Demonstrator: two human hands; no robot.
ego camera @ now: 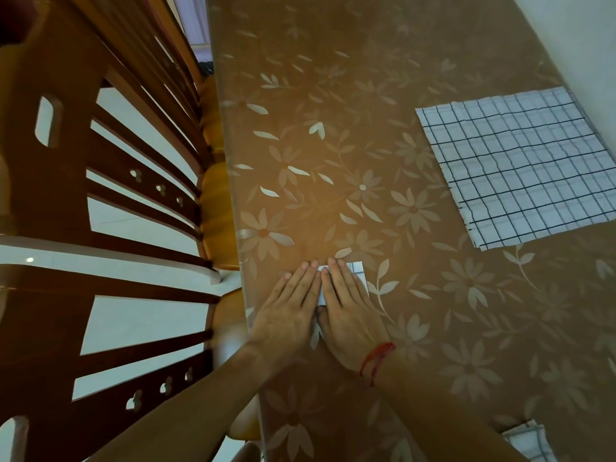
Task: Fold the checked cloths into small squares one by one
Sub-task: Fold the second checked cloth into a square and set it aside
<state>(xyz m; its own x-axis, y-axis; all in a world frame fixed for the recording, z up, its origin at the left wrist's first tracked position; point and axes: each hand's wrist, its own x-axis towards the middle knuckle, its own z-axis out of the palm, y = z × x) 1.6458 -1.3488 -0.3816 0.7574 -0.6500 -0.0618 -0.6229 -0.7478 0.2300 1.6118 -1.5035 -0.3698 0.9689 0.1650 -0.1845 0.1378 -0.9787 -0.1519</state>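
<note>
A long table covered in a brown, pale-flower-printed cloth (pixel 333 145) carries a flat white cloth with thin dark checks (pixel 520 165) at far right. A small folded white cloth (pixel 356 273) lies near the left edge (mostly hidden under two flat hands). Another checked cloth's corner (pixel 530 440) shows at near right.

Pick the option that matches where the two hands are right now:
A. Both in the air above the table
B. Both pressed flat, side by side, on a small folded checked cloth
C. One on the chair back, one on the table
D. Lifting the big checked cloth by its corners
B: the left hand and right hand lie flat together on the small folded cloth, while the large checked cloth lies untouched farther away on the table.
</note>
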